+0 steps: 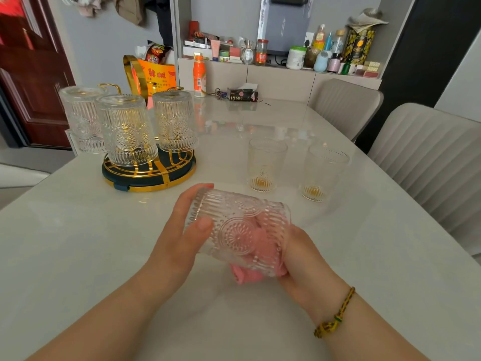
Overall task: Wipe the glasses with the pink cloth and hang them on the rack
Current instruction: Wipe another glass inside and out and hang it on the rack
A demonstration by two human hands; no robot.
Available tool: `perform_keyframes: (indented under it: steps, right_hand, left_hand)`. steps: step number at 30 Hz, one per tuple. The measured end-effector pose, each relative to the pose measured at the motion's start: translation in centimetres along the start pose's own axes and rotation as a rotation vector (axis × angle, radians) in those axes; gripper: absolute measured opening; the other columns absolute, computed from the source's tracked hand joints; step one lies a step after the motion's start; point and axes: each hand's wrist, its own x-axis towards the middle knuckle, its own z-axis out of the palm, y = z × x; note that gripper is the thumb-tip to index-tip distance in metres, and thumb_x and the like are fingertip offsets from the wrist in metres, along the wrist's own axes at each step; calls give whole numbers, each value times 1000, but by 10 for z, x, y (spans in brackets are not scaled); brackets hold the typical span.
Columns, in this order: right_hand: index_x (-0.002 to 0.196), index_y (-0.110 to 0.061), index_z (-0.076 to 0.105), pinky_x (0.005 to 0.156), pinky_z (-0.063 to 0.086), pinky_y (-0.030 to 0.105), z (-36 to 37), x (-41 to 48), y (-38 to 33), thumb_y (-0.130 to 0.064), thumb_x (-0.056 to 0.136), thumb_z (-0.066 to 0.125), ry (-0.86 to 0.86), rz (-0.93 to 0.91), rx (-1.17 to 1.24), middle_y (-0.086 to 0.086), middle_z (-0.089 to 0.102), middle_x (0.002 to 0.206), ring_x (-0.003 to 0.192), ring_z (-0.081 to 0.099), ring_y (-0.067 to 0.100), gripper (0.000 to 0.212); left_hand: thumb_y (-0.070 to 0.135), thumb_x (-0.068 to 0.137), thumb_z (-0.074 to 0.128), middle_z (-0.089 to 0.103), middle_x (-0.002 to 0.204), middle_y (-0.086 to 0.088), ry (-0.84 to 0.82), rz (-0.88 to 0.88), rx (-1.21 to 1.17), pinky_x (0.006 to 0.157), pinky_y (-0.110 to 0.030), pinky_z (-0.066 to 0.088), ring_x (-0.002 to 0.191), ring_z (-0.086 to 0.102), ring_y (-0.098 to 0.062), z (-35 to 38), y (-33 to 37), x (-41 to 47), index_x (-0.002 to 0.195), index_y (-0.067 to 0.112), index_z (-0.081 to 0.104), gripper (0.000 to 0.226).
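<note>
One held glass (239, 225) is kept just above the surface (78, 243), near the front edge, laid on its side w/ the mouth to the right. It's gripped at the base end by the left hand (182, 230): fingers curled over the far side, thumb pressed on the near wall. The pink cloth (244, 276) is stuffed into the mouth by the right hand (304, 267). Pink is seen thru the ribbed wall & a fold hangs out below the rim. The right fingers are mostly hidden by glass & cloth, so their exact lie can't be told, but the cloth looks bunched in them.

Progress: 3 hung glasses (127, 128) are already seated upside down on the gold rack (148, 175), back left, crowded close together. 2 upright glasses (265, 162) are set on the surface to the right of the rack, near each other, not touching. No cloth is near them, so prob. not yet wiped. Approx. half is judged done: 3 hung, 1 in hand, 2 waiting. Whether free pegs are there for 3 more can't be made out. A gold loop or two is seen above the hung ones; the rest is masked by glass.

Left to do, as judged: inside wipe to be finished, glass to be turned over & hung, then the same to be done x2.
</note>
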Motion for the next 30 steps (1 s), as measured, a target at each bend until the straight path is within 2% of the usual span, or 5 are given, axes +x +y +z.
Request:
perform_keyframes:
  steps: [6,12,19,24,30]
  right_hand:
    - [73,-19,59,59,49,27,-4,7,4,-26,61,64,293,-256,-334,2,61,71,69,58,19,15]
    - [88,-14,58,56,53,29,1,12,2,-22,79,65,252,-195,-84,10,62,84,75,60,22,13]
    - [63,-16,53,46,53,28,16,23,-21,-29,92,41,48,-148,443,7,56,65,57,63,19,34]
    - [74,-12,68,58,58,33,24,26,-6,-46,70,51,-103,-4,381,14,65,92,77,69,22,38]
    - [107,-2,60,59,56,34,11,25,-6,-43,69,67,-271,98,367,19,69,101,87,69,27,56]
  left_hand:
    - [70,57,58,66,95,9,-53,-235,-38,52,-32,55,74,69,-8,2,10,-4,101,40,51,54]
    - [31,84,50,56,93,9,184,-161,54,53,-18,52,76,58,-4,-4,34,-5,89,37,47,8]
    - [38,76,68,55,113,1,414,127,393,84,-29,45,108,53,-19,-40,96,36,109,25,49,41]
    - [39,80,63,46,131,-4,483,242,548,44,-17,52,105,54,-20,-52,144,90,118,23,46,44]
    - [46,78,65,44,134,-7,522,279,738,87,-43,51,115,52,-26,-57,172,163,131,17,40,65]
